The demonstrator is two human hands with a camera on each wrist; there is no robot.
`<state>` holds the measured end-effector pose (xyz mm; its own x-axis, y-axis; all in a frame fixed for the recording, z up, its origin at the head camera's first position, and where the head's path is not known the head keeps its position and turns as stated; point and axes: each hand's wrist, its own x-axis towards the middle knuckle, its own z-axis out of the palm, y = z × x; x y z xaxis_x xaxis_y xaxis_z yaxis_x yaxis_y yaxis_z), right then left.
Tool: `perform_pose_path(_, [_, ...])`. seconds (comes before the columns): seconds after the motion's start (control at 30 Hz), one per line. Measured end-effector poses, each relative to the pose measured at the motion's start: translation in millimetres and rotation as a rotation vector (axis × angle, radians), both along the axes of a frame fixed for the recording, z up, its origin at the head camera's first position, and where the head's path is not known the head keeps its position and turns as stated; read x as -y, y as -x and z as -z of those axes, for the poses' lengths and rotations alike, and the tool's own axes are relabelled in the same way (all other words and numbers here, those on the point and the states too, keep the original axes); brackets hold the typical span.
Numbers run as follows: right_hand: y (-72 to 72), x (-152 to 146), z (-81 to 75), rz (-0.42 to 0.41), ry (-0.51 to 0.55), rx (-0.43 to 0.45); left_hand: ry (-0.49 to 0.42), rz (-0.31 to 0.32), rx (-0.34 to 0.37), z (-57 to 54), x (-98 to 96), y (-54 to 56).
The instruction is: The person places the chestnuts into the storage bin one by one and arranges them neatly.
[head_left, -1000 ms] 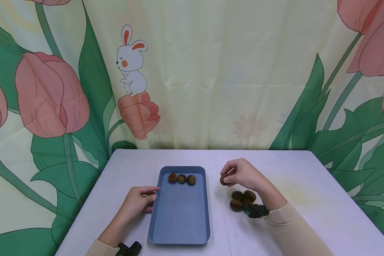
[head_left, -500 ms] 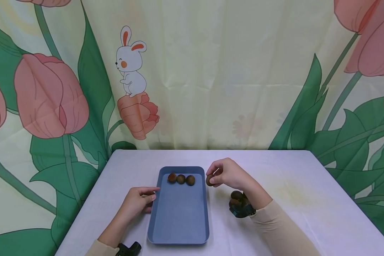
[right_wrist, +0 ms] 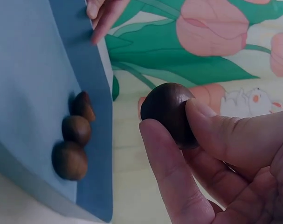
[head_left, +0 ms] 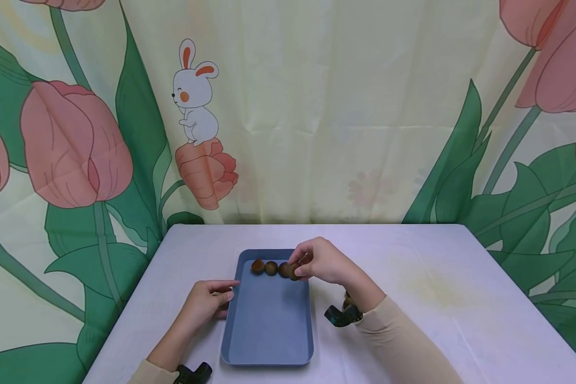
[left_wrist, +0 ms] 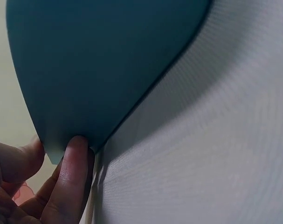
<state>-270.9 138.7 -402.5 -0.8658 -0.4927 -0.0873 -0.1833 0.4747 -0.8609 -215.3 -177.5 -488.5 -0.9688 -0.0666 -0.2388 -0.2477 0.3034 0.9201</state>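
Note:
My right hand (head_left: 325,262) pinches a brown chestnut (right_wrist: 165,108) between thumb and fingers. In the head view it is over the upper right of a blue tray (head_left: 268,325), overlapping the end of a short row. That row has three chestnuts, the left one (head_left: 257,266), the middle one (head_left: 271,268) and the right one (head_left: 284,270), along the tray's far end. At the tray's left side, my left hand (head_left: 210,301) touches the rim with extended fingers. The left wrist view has a finger (left_wrist: 73,163) against the outer tray wall (left_wrist: 94,70).
Loose chestnuts (head_left: 348,300) lie on the white tablecloth (head_left: 413,277) right of the tray, mostly hidden by my right wrist and its black wrist camera (head_left: 342,316). A curtain (head_left: 307,117) with tulips and a rabbit hangs behind the table's far edge.
My right hand has carried its chestnut leftward, from over the cloth to over the tray beside the row. The right forearm now covers most of the loose chestnuts. My left hand stays put.

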Motion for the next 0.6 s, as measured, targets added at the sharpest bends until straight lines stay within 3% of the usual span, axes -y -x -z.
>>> perform_pose_path(0.6, [11.3,46.8,13.6,-0.003,0.030,0.031,-0.015,-0.004,0.007,-0.1,0.3,-0.3])
